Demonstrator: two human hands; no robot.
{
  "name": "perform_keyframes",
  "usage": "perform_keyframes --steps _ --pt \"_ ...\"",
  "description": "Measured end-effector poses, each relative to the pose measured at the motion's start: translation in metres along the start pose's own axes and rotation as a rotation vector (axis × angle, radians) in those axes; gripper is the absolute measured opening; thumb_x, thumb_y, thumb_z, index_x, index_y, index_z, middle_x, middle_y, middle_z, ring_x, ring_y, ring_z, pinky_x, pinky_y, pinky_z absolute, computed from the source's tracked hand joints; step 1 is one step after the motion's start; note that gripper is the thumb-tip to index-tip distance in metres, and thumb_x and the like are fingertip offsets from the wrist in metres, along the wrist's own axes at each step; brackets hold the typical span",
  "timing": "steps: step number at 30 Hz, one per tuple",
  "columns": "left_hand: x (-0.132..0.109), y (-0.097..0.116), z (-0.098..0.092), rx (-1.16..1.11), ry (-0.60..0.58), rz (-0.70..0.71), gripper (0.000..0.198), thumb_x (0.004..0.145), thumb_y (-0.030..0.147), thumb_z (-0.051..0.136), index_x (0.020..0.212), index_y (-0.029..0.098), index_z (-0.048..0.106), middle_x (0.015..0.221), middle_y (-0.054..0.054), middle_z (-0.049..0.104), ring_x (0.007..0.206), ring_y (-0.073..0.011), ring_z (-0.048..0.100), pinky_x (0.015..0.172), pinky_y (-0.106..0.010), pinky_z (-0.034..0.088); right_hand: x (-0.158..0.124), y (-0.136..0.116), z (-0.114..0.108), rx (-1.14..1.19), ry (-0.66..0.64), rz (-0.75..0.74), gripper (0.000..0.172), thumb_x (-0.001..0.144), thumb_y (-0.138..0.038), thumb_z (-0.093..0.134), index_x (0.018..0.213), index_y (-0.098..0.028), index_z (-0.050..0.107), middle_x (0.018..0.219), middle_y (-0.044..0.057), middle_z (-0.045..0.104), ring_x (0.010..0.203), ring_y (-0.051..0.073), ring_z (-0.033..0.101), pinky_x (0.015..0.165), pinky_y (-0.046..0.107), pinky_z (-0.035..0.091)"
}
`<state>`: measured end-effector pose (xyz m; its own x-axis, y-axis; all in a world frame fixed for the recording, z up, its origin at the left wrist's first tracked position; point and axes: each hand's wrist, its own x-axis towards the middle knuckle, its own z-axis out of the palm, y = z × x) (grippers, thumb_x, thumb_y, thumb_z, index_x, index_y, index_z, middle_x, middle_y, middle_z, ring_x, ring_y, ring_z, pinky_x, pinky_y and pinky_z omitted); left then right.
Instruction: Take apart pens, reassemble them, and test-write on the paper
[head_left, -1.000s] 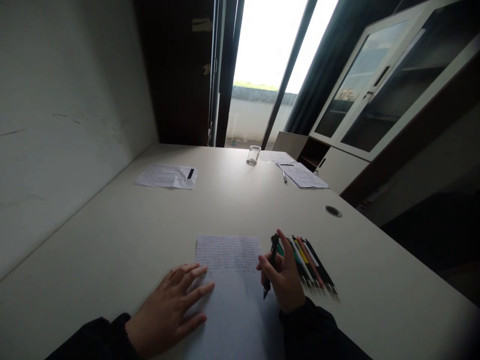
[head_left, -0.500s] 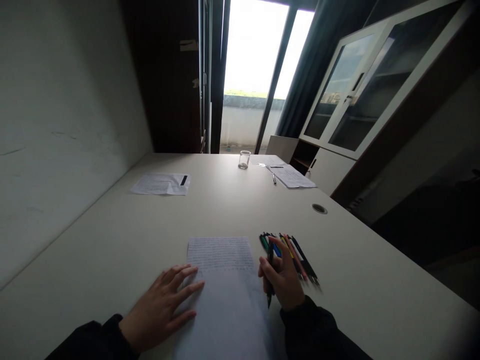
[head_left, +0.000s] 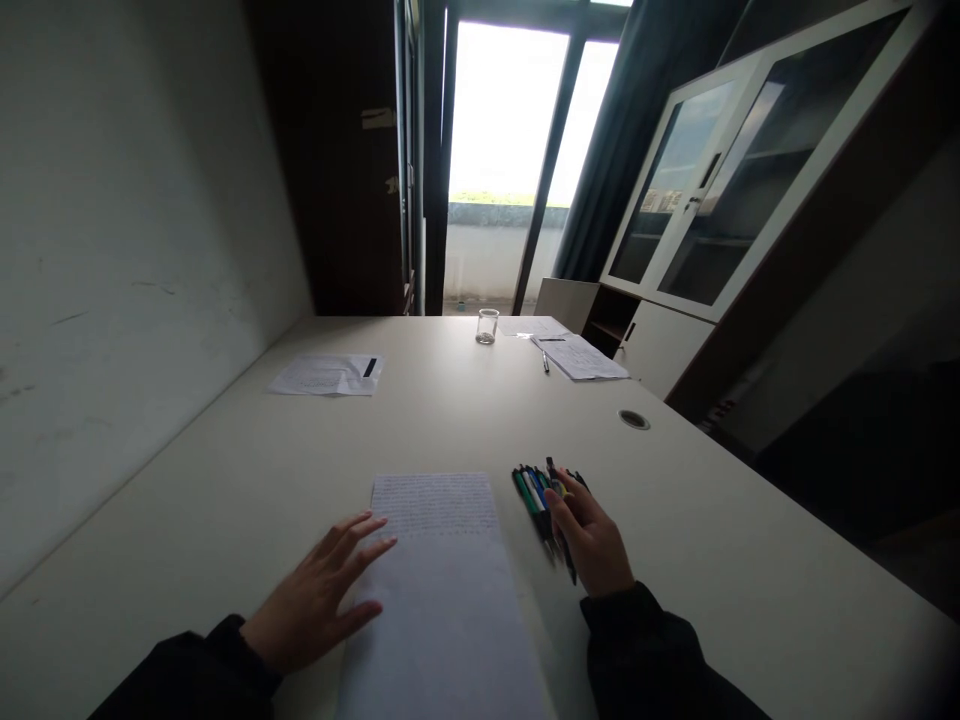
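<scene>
My left hand [head_left: 322,595] lies with its fingers spread at the left edge of a sheet of paper [head_left: 442,620]. Rows of handwriting fill the top part of that sheet, and its lower part is blank. To the right of the paper, my right hand [head_left: 592,540] is closed around a black pen [head_left: 572,575], which points downward. It is over a row of pens [head_left: 532,495] in green, white, blue and black. The hand hides some of the pens in that row.
A glass [head_left: 487,327] stands near the far edge of the white table [head_left: 420,420]. Papers [head_left: 581,357] and a single pen [head_left: 546,362] lie at the far right. Another sheet [head_left: 326,375] is at the far left. A round cable hole [head_left: 634,420] sits near the right edge.
My right hand has moved right with the black pen, from beside the paper to over the row of pens. My left hand has shifted slightly up and left. The view has tilted slightly up.
</scene>
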<state>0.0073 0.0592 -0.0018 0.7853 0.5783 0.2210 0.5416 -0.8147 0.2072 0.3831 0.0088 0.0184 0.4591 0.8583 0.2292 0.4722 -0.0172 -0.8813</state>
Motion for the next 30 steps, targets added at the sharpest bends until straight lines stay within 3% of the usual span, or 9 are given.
perform_keyframes --steps 6,13,17,23,27,30 --pt "-0.003 -0.002 0.000 -0.020 0.031 -0.020 0.064 0.094 0.048 0.055 0.150 0.031 0.029 0.153 -0.006 0.035 0.140 -0.0315 0.032 0.112 -0.049 0.037 0.020 0.028 -0.028 -0.378 -0.016 -0.111 0.050 0.090 -0.054 0.050 0.122 -0.018 0.063 0.070 0.001 0.062 0.064 0.019 0.060 0.063 0.028 0.046" --pt "-0.008 -0.004 0.001 0.020 -0.035 -0.015 0.058 0.094 0.048 0.054 0.147 0.031 0.037 0.151 -0.006 0.040 0.140 -0.0304 0.033 0.112 -0.050 0.037 0.032 0.049 -0.029 -0.729 -0.051 -0.137 0.038 0.092 -0.039 0.050 0.119 -0.016 0.063 0.098 0.011 0.072 0.087 0.026 0.068 0.073 0.032 0.049" --pt "-0.008 -0.002 0.002 0.025 -0.035 -0.029 0.055 0.094 0.049 0.055 0.144 0.031 0.041 0.151 -0.005 0.040 0.139 -0.0299 0.034 0.112 -0.050 0.036 0.032 0.047 -0.024 -0.787 -0.072 -0.173 0.036 0.094 -0.035 0.050 0.122 -0.016 0.062 0.112 0.012 0.070 0.095 0.026 0.068 0.080 0.032 0.050" --pt "-0.010 -0.001 0.002 0.035 -0.020 -0.024 0.054 0.094 0.048 0.054 0.144 0.032 0.042 0.151 -0.005 0.041 0.139 -0.0299 0.035 0.111 -0.049 0.037 0.031 0.047 -0.022 -0.787 -0.078 -0.218 0.038 0.094 -0.036 0.051 0.125 -0.016 0.060 0.115 0.012 0.068 0.102 0.025 0.064 0.088 0.032 0.048" --pt "-0.012 -0.001 0.002 0.033 -0.026 -0.032 0.053 0.094 0.049 0.053 0.143 0.032 0.043 0.151 -0.004 0.040 0.139 -0.0303 0.035 0.111 -0.050 0.037 0.031 0.045 -0.027 -0.757 -0.089 -0.214 0.036 0.092 -0.036 0.052 0.121 -0.015 0.061 0.111 0.012 0.068 0.099 0.025 0.064 0.084 0.033 0.048" --pt "-0.013 0.000 0.002 0.025 -0.027 -0.037 0.053 0.094 0.049 0.054 0.143 0.033 0.043 0.152 -0.004 0.040 0.139 -0.0303 0.034 0.112 -0.051 0.036 0.029 0.038 -0.035 -0.744 -0.089 -0.191 0.029 0.090 -0.039 0.053 0.105 -0.017 0.065 0.099 0.010 0.069 0.088 0.024 0.065 0.074 0.031 0.048"
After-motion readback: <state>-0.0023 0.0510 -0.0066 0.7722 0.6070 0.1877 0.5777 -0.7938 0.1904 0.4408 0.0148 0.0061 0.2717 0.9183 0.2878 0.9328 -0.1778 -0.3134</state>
